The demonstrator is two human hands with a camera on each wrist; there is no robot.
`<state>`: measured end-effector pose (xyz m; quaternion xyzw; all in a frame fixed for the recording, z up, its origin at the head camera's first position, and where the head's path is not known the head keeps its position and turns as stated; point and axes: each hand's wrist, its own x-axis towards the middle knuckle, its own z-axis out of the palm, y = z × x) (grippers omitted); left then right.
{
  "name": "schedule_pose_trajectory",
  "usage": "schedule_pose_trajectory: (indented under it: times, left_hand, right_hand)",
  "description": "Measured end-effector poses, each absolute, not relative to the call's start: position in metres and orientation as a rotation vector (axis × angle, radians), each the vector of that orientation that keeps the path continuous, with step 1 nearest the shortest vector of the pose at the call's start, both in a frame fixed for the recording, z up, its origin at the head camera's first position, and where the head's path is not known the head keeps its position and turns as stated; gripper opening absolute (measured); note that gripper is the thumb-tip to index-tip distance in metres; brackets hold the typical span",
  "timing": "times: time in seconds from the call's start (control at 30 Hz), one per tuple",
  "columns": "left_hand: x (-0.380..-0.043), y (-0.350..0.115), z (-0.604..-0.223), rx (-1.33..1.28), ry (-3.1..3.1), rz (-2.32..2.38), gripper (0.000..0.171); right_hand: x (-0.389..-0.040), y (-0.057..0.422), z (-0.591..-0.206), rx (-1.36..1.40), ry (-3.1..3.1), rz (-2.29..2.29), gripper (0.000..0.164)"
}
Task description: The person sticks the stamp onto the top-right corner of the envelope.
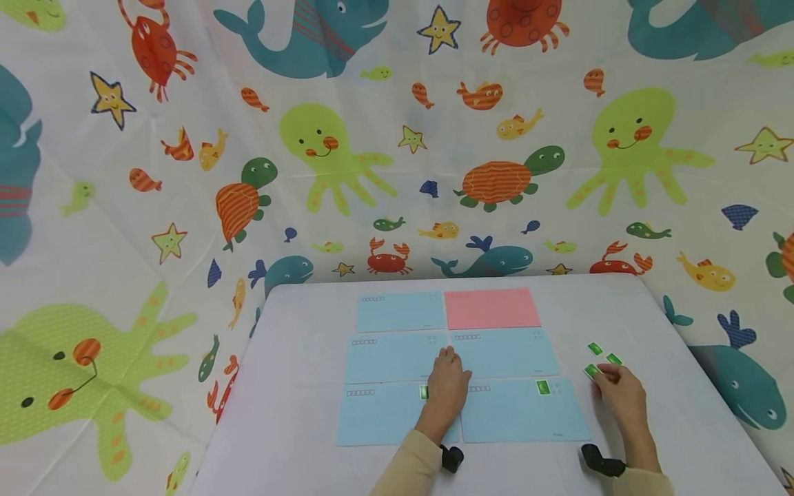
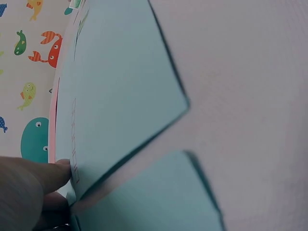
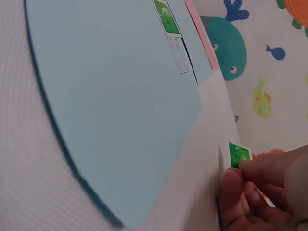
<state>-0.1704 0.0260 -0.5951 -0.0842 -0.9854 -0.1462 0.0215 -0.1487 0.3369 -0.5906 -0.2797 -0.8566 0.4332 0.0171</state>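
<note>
My right hand point(image 1: 622, 396) pinches a small green stamp point(image 3: 238, 155) between thumb and forefinger, right of the envelopes. Two more green stamps, a farther one point(image 1: 595, 348) and one beside the fingers point(image 1: 614, 359), lie on the table. My left hand point(image 1: 449, 389) lies over the gap between the blue envelopes, its fingertips on the inner edge of the middle-right envelope point(image 1: 505, 358). A green stamp point(image 1: 542, 387) sits near the top right of the lower-right envelope point(image 1: 521, 420). Another stamp point(image 1: 424, 392), partly hidden by my left hand, is on the lower-left envelope point(image 1: 378, 421).
Behind are a middle-left blue envelope point(image 1: 387, 362), a top-left blue one point(image 1: 397, 317) and a pink envelope point(image 1: 493, 311). All lie on a white table point(image 1: 285, 386). A curtain point(image 1: 366, 248) printed with sea animals hangs behind it.
</note>
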Motion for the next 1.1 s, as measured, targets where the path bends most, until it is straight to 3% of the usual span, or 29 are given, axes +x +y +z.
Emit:
schedule_pose_trajectory:
  times: [0.37, 1.1]
  left_hand:
    - [-0.165, 0.026, -0.597, -0.275, -3.064, -0.459, 0.05]
    - [-0.162, 0.021, -0.596, -0.308, -3.051, -0.396, 0.05]
  right_hand:
    - [-0.136, 0.328, -0.588, -0.905, -2.562, 1.395, 0.037]
    - [-0.135, 0.311, -0.566, -0.668, -2.538, 1.653, 0.044]
